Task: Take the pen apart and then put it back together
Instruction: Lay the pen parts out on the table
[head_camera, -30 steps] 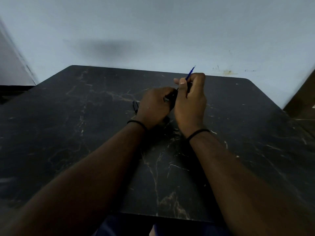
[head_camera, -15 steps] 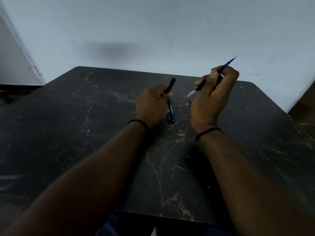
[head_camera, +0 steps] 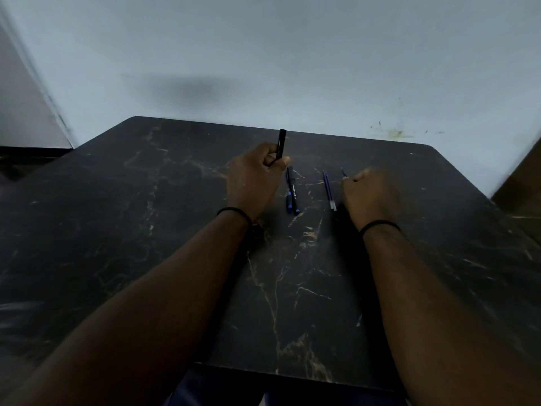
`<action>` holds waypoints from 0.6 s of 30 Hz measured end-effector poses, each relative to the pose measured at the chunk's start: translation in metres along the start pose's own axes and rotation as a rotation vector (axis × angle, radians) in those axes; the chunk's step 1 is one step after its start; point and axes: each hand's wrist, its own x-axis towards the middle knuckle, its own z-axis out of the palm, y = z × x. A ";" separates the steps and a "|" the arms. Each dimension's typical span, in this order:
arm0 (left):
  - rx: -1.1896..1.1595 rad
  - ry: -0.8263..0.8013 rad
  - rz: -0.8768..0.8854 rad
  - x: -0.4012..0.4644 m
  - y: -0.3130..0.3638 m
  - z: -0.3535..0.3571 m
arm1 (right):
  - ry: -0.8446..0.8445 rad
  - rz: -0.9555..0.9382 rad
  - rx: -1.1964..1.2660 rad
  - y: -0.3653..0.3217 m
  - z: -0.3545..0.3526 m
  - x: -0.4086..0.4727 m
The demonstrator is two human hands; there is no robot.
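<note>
Now we have the pen in pieces across the dark marbled counter [head_camera: 175, 259].

On the left, our left hand [head_camera: 254, 177] has its grip curled round the black barrel [head_camera: 280, 145], which sticks up, tilted, above the fingers. Just right of it a black-and-blue pen piece [head_camera: 292, 191] lies flat on the counter. Further right lies the thin blue refill [head_camera: 329, 190], near our right hand [head_camera: 369, 194], blurred, fingers curled; whether that grip holds anything we cannot tell.
</note>
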 end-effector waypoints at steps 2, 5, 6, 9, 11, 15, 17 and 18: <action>0.016 0.000 0.001 0.000 0.001 0.000 | -0.044 0.021 -0.018 0.002 0.002 -0.001; 0.020 -0.007 0.002 0.000 0.002 -0.001 | -0.044 0.047 -0.012 0.004 0.004 -0.001; 0.020 -0.008 0.004 0.000 0.002 -0.001 | -0.045 0.051 -0.010 0.004 0.005 0.000; 0.015 -0.011 0.004 -0.001 0.003 -0.001 | -0.072 0.053 0.006 0.005 0.006 0.001; 0.009 -0.016 -0.005 -0.001 0.002 -0.001 | -0.035 0.025 0.024 0.003 0.006 0.000; -0.001 -0.019 -0.012 -0.001 0.002 -0.001 | 0.196 -0.079 0.192 -0.007 0.002 -0.002; -0.001 -0.017 -0.016 -0.001 0.002 -0.001 | 0.289 -0.138 0.292 -0.012 0.001 -0.005; 0.005 -0.016 -0.015 -0.001 0.002 -0.001 | 0.304 -0.160 0.326 -0.013 0.001 -0.006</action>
